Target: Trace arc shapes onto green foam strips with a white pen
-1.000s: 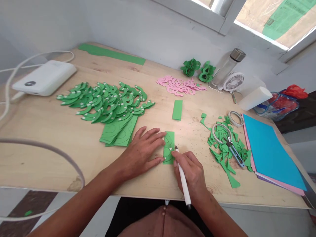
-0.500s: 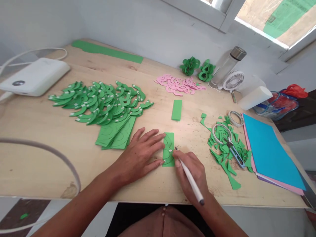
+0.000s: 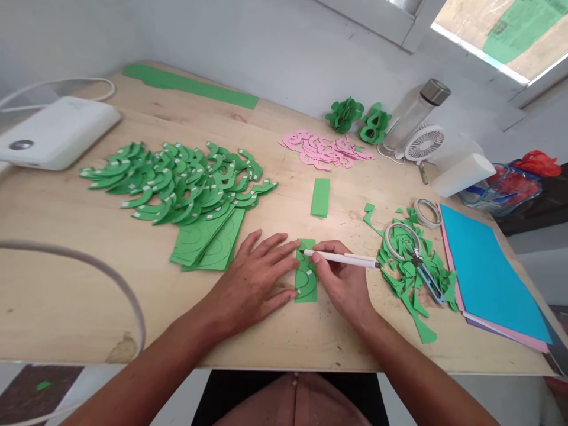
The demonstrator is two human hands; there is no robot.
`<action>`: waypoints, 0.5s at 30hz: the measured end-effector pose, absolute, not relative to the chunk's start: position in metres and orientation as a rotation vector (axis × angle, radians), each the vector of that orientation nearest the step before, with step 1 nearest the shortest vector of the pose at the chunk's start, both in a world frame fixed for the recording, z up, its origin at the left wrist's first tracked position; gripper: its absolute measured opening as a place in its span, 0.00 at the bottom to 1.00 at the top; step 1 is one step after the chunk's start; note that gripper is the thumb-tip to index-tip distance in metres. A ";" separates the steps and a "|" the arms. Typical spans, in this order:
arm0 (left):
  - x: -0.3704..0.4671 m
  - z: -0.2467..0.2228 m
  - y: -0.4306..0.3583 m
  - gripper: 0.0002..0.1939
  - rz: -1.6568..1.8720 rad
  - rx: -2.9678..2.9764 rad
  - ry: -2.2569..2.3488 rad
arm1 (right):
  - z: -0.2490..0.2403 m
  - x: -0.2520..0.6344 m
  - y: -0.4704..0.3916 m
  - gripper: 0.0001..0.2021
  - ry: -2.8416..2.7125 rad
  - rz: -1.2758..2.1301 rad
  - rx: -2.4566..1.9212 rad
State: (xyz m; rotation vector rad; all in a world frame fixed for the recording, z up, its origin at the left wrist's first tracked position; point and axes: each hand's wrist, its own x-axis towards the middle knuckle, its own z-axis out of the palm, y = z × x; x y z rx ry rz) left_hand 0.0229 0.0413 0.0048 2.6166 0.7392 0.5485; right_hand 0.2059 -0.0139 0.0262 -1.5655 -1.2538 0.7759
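My right hand (image 3: 344, 281) grips a white pen (image 3: 346, 258), its dark tip at the upper part of a small green paper strip (image 3: 306, 290). Curved lines and small white patches show on that strip. My left hand (image 3: 261, 278) lies flat with fingers spread, fingertips on the strip's left edge. Left of it is a stack of green paper pieces (image 3: 206, 242) with drawn curves. Beyond that spreads a pile of curved green cutouts (image 3: 177, 183) with white tabs. Another green folded strip (image 3: 320, 197) lies farther up the table.
Green scraps (image 3: 412, 290) with scissors (image 3: 429, 281) and tape rolls (image 3: 427, 213) lie to the right, beside coloured sheets (image 3: 492, 272). Pink cutouts (image 3: 326, 151), a small fan (image 3: 423, 144) and a bottle (image 3: 415, 115) stand toward the wall. A white power bank (image 3: 57, 133) sits at left.
My right hand has moved up along the strip, and the pen has swung from pointing down toward me to lying nearly level. My left hand stays on the strip's edge.
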 end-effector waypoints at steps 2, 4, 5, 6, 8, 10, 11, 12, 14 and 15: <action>0.023 0.004 0.041 0.14 0.549 2.622 0.735 | 0.023 0.206 -0.015 0.05 -1.278 0.745 -1.561; 0.023 0.004 0.041 0.15 0.551 2.622 0.736 | 0.020 0.206 -0.017 0.05 -1.307 0.711 -1.561; 0.023 0.004 0.041 0.15 0.552 2.620 0.737 | 0.019 0.207 -0.018 0.05 -1.321 0.695 -1.564; 0.023 0.005 0.041 0.15 0.555 2.619 0.740 | 0.018 0.207 -0.019 0.05 -1.333 0.682 -1.567; 0.023 0.005 0.041 0.15 0.556 2.617 0.743 | 0.016 0.208 -0.019 0.05 -1.353 0.664 -1.572; 0.023 0.005 0.041 0.15 0.554 2.618 0.741 | 0.016 0.208 -0.019 0.05 -1.372 0.654 -1.575; 0.023 0.005 0.041 0.15 0.553 2.619 0.739 | 0.016 0.208 -0.019 0.05 -1.380 0.649 -1.576; 0.023 0.005 0.041 0.15 0.552 2.621 0.736 | 0.017 0.208 -0.019 0.05 -1.388 0.645 -1.579; 0.023 0.005 0.040 0.15 0.561 2.624 0.732 | 0.018 0.207 -0.019 0.05 -1.403 0.634 -1.589; 0.023 0.005 0.040 0.16 0.566 2.623 0.734 | 0.019 0.207 -0.018 0.05 -1.409 0.627 -1.594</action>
